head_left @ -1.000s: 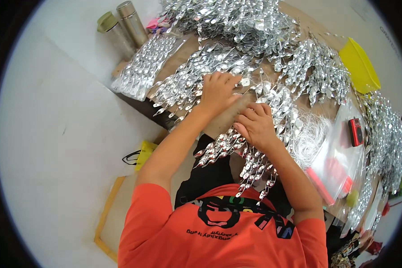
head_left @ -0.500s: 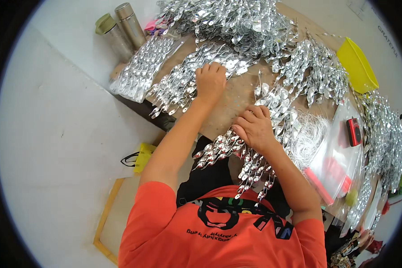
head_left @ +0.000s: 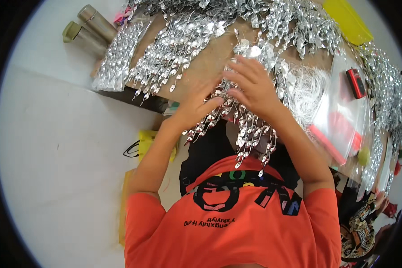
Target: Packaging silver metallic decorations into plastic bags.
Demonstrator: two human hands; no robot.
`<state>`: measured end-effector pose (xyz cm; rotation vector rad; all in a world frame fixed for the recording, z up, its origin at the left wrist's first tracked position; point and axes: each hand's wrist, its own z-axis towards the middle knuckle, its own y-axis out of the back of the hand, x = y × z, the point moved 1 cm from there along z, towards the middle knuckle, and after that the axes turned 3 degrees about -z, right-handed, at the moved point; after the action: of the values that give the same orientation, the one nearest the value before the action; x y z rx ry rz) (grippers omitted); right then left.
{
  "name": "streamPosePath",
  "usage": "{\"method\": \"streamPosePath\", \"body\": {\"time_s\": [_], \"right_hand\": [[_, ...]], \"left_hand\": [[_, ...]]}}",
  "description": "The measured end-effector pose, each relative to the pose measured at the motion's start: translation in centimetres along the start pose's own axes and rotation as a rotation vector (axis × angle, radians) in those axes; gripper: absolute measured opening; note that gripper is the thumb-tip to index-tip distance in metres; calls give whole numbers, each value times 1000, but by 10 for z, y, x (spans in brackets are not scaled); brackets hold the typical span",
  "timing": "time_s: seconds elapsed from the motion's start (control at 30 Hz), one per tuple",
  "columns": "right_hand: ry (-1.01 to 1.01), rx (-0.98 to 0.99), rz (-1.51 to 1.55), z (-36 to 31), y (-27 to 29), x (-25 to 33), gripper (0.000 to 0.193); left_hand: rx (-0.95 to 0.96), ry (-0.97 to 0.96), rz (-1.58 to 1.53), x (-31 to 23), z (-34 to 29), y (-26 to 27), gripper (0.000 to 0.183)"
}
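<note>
Since half a second ago the left hand (head_left: 196, 105) has drawn back from the far pile to the worktop (head_left: 210, 62) edge. It lies flat on the silver spiral strands (head_left: 245, 134); the right hand (head_left: 254, 87), fingers spread, presses them alongside. Right of it, clear bags (head_left: 344, 116) hold pink pieces. Two metal flasks (head_left: 87, 27) stand far left.

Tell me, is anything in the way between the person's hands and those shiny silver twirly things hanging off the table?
Nothing visible is. The left hand already rests on the silver spiral strands draped over the table edge, and the right hand lies flat on the same pile with fingers spread. Both hands touch the strands directly.
</note>
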<state>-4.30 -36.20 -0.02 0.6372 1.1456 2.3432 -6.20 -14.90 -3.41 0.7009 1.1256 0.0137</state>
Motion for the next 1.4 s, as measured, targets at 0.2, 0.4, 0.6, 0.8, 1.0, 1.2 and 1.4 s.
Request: {"method": "streamPosePath", "body": {"time_s": [0.2, 0.4, 0.6, 0.8, 1.0, 1.2, 1.4], "right_hand": [[-519, -203, -11, -88, 47, 31, 43], [-678, -153, 142, -107, 18, 56, 51], [-667, -152, 260, -106, 25, 56, 50], [-660, -190, 219, -102, 40, 36, 42], [-513, -244, 313, -7, 57, -58, 29], [-476, 88, 237, 77, -15, -143, 40], [-447, 485, 106, 87, -19, -144, 51]], "left_hand": [[-89, 39, 0, -11, -5, -40, 64], [-218, 96, -269, -55, -4, -87, 70], [-234, 215, -365, -61, 3, -85, 77], [-290, 149, -124, -57, -3, -90, 76], [-282, 173, -162, -61, -2, -88, 74], [-321, 181, -116, -62, -1, -91, 72], [-292, 230, -132, -69, -3, -82, 75]]}}
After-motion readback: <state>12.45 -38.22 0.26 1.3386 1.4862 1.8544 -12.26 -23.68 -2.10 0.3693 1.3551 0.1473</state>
